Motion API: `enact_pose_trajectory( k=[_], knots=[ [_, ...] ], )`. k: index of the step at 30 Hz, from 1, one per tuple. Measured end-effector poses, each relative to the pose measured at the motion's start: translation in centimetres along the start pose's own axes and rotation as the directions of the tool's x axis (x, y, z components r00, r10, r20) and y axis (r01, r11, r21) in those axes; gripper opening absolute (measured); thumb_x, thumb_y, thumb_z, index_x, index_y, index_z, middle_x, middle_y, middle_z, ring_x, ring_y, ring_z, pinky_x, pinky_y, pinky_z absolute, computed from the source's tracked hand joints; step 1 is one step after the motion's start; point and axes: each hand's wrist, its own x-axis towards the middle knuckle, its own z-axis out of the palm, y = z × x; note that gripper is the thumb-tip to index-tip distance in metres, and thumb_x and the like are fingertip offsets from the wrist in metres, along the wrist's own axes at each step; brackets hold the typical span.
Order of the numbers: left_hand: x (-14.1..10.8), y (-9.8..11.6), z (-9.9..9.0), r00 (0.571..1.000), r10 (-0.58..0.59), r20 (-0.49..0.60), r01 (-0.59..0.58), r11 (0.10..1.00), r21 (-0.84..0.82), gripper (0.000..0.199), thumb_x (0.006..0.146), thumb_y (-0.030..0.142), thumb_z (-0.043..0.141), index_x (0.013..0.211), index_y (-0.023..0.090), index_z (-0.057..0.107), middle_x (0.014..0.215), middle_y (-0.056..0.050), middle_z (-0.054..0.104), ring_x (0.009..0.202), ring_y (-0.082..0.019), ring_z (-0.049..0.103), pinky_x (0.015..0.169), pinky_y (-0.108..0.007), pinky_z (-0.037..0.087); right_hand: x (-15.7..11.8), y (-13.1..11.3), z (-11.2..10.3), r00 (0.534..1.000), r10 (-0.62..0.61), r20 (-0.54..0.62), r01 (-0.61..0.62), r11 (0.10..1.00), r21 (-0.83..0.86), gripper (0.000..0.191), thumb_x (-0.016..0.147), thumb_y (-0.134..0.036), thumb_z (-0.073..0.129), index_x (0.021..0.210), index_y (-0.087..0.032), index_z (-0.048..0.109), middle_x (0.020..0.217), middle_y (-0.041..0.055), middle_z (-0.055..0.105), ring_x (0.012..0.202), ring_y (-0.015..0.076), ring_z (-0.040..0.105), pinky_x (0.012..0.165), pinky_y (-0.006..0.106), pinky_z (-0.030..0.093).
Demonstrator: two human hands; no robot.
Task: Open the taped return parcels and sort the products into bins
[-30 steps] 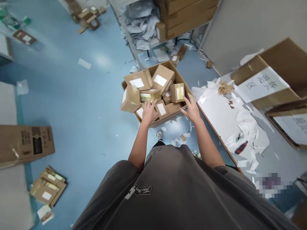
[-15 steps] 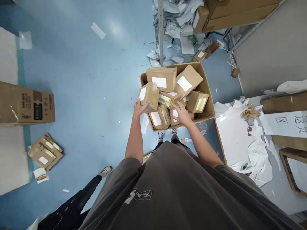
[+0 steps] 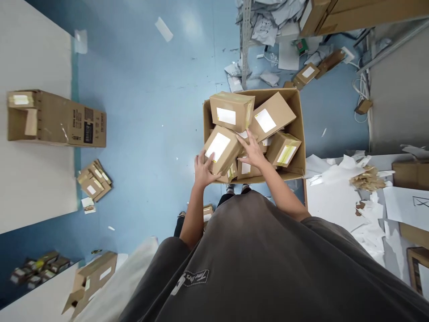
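A small taped cardboard box [image 3: 229, 154] with a white label is tilted above the near left part of a large open carton [image 3: 300, 134]. My left hand [image 3: 203, 171] grips its lower left side, thumb across the label. At the box's right edge, my right hand [image 3: 252, 152] touches it with spread fingers, steadying that side. Behind it lies a wider labelled box [image 3: 232, 109]. A flat labelled box [image 3: 275, 115] leans at the back right, and another box [image 3: 284, 148] with yellowish tape sits at the carton's right. Boxes underneath are partly hidden.
A metal rack post [image 3: 246, 44] stands just behind the carton. To the right is a table [image 3: 328, 197] with torn white paper. On the left are a long carton [image 3: 72, 118] and a small box pile [image 3: 94, 181]. A person's white clothing [image 3: 134, 268] shows at lower left.
The small box has turned in my left hand, its label now facing up. My right hand has moved up to its right edge. The view has shifted left, bringing more cartons in.
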Motion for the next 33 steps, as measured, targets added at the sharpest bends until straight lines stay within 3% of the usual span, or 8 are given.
enact_pose_trajectory(
  k=[5,14,18,21,26,28,30,33],
  knots=[
    [-1.0,2.9,0.7,0.981,0.192,0.035,-0.192,0.981,0.014,0.094,0.071,0.06,0.093,0.156,0.032,0.063,0.172,-0.016,0.042,0.161,-0.057,0.027,0.124,-0.075,0.032,-0.4,2.2,-1.7,0.982,-0.109,0.157,0.107,0.994,0.025,0.125,0.073,-0.036,0.1,0.177,-0.036,0.031,0.18,0.0151,0.028,0.152,0.049,0.05,0.116,0.064,0.053],
    [-0.3,8.0,2.8,0.86,0.469,0.199,-0.465,0.882,-0.069,0.095,0.078,0.049,0.092,0.164,0.034,0.056,0.176,-0.015,0.038,0.164,-0.061,0.014,0.123,-0.077,0.031,-14.4,5.1,-3.2,0.994,0.102,-0.025,-0.103,0.993,-0.058,0.1,0.087,-0.032,0.078,0.176,-0.037,0.033,0.165,0.0113,0.047,0.14,0.042,0.062,0.107,0.056,0.063],
    [1.0,8.7,7.4,0.8,0.51,0.316,-0.503,0.857,-0.11,0.101,0.077,0.044,0.094,0.168,0.034,0.051,0.181,-0.013,0.03,0.168,-0.057,0.008,0.128,-0.073,0.03,-18.2,6.5,-0.5,0.949,0.313,-0.021,-0.314,0.945,-0.09,0.094,0.086,-0.031,0.079,0.172,-0.036,0.041,0.163,0.0124,0.05,0.137,0.0429,0.065,0.107,0.056,0.063],
    [2.6,9.1,11.6,0.761,0.465,0.452,-0.486,0.871,-0.076,0.108,0.072,0.031,0.096,0.17,0.03,0.048,0.185,-0.015,0.023,0.17,-0.052,0.008,0.131,-0.068,0.03,-18.8,8.0,3.1,0.861,0.501,0.088,-0.498,0.866,-0.057,0.096,0.085,-0.03,0.082,0.172,-0.03,0.043,0.163,0.0175,0.049,0.135,0.0438,0.068,0.109,0.057,0.06],
    [3.2,10.8,14.9,0.68,0.448,0.58,-0.488,0.867,-0.097,0.081,0.08,0.029,0.088,0.157,0.026,0.063,0.175,-0.013,0.045,0.169,-0.04,0.026,0.133,-0.06,0.032,-18.0,10.3,6.7,0.805,0.52,0.286,-0.543,0.84,-0.001,0.086,0.076,-0.027,0.094,0.156,-0.021,0.063,0.169,0.0222,0.043,0.158,0.0444,0.047,0.128,0.057,0.042],
    [3.2,11.3,14.4,0.735,0.447,0.51,-0.453,0.883,-0.122,0.063,0.09,0.036,0.081,0.151,0.027,0.068,0.166,-0.012,0.056,0.163,-0.036,0.039,0.131,-0.054,0.038,-17.5,10.8,6.8,0.817,0.509,0.27,-0.533,0.846,0.015,0.084,0.077,-0.026,0.094,0.155,-0.021,0.063,0.17,0.023,0.042,0.161,0.0442,0.042,0.131,0.059,0.038],
    [4.3,11.5,13.0,0.87,0.354,0.343,-0.339,0.935,-0.106,0.051,0.101,0.037,0.069,0.15,0.025,0.068,0.159,-0.013,0.062,0.154,-0.034,0.05,0.127,-0.051,0.045,-16.9,10.9,6.3,0.845,0.49,0.215,-0.508,0.86,0.037,0.086,0.081,-0.027,0.09,0.16,-0.022,0.058,0.172,0.0234,0.04,0.163,0.0438,0.04,0.13,0.061,0.038],
    [9.6,11.2,10.2,0.995,0.094,0.022,-0.091,0.988,-0.122,0.052,0.107,0.04,0.06,0.156,0.023,0.061,0.159,-0.017,0.058,0.149,-0.037,0.052,0.123,-0.056,0.048,-15.3,10.4,5.0,0.909,0.402,0.108,-0.41,0.909,0.074,0.086,0.086,-0.027,0.084,0.166,-0.024,0.052,0.174,0.0216,0.039,0.165,0.0428,0.036,0.13,0.064,0.039]
  ],
)
